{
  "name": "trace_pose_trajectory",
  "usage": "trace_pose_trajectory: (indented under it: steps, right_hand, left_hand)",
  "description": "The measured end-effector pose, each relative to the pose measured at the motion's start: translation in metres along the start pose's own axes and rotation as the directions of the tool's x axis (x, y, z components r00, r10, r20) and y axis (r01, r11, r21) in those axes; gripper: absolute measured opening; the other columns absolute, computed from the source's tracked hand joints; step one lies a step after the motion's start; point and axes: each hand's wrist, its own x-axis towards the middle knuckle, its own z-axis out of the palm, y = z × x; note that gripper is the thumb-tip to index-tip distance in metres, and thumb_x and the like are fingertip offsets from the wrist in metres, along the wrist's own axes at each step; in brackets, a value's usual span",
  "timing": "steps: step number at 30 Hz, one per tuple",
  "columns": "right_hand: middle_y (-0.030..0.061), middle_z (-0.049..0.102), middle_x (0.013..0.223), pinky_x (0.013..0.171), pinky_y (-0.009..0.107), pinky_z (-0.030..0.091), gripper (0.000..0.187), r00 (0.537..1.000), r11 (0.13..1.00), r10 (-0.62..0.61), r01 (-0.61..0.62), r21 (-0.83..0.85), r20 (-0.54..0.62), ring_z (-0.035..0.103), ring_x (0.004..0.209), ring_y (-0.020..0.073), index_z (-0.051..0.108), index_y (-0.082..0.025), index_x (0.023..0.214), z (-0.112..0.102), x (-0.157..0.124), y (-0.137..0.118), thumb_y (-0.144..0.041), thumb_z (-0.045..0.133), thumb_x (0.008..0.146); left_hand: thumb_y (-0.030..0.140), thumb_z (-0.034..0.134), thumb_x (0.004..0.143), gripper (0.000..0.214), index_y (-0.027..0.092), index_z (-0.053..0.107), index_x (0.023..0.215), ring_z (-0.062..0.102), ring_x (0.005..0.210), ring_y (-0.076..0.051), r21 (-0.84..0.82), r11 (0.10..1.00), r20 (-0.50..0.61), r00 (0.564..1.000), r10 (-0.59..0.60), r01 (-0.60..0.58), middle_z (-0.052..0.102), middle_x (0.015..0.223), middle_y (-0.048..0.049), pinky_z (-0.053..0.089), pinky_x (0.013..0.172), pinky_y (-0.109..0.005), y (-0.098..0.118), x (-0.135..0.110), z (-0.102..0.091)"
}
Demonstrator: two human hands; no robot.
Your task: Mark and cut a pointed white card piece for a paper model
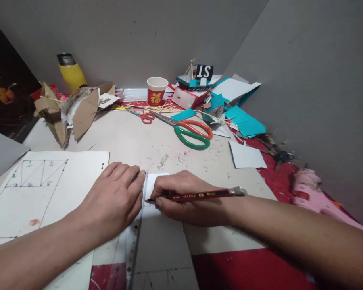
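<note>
My right hand (pixel 184 197) is closed on a dark red and black pencil (pixel 199 195), whose tip rests at the edge of a ruler. The clear ruler (pixel 130 251) runs lengthwise along a white card strip (pixel 163 241) marked with pencil lines. My left hand (pixel 117 191) holds the ruler down near its far end, its fingers bent together and partly hiding it. Left of that hand lies a paper sheet (pixel 78 193) with a drawn rectangle, diagonals and small handwritten labels.
Scissors with green and orange handles (pixel 192 141) and small red scissors (pixel 147 118) lie ahead. Behind stand a paper cup (pixel 156 90), a yellow bottle (pixel 72 74) and cardboard pieces (pixel 86 114). Blue card scraps (pixel 246 121) and a glue gun (pixel 317 197) sit to the right.
</note>
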Motion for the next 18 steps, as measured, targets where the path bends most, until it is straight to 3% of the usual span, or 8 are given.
trace_pose_trajectory:
  steps: [11, 15, 18]
  right_hand:
    - [-0.0005, 0.064, 0.067, 0.057, 0.021, 0.041, 0.012, 0.990, 0.992, 0.113, -0.108, -0.062, 0.081, 0.054, 0.058, 0.0096, 0.058, -0.018, 0.073, -0.0017, 0.0013, -0.0076, -0.009, 0.052, 0.078]
    - [-0.0016, 0.063, 0.064, 0.054, 0.020, 0.040, 0.011, 0.990, 0.994, 0.094, -0.088, -0.058, 0.105, 0.051, 0.054, 0.0087, 0.059, -0.017, 0.073, -0.0011, 0.0015, -0.0087, -0.010, 0.052, 0.078]
    - [-0.0004, 0.064, 0.066, 0.054, 0.020, 0.041, 0.013, 0.998, 0.999, 0.039, -0.039, -0.001, 0.041, 0.052, 0.055, 0.0088, 0.061, -0.017, 0.073, -0.0032, 0.0004, -0.0082, -0.010, 0.050, 0.077]
  left_hand:
    - [0.020, 0.042, 0.094, 0.031, 0.009, 0.064, 0.112, 0.055, 0.092, -0.030, 0.008, 1.000, 0.016, 1.000, -0.008, 0.008, 0.067, 0.103, -0.0141, 0.044, 0.085, -0.045, -0.0010, 0.0003, 0.0022]
    - [0.019, 0.042, 0.093, 0.031, 0.008, 0.063, 0.114, 0.055, 0.093, -0.030, 0.013, 1.000, 0.020, 1.000, -0.009, 0.009, 0.067, 0.105, -0.0147, 0.044, 0.086, -0.046, 0.0003, 0.0004, 0.0006]
    - [0.019, 0.042, 0.093, 0.031, 0.009, 0.063, 0.113, 0.054, 0.093, -0.030, -0.001, 1.000, 0.048, 0.999, -0.013, 0.013, 0.066, 0.105, -0.0148, 0.044, 0.085, -0.047, 0.0000, 0.0004, -0.0009]
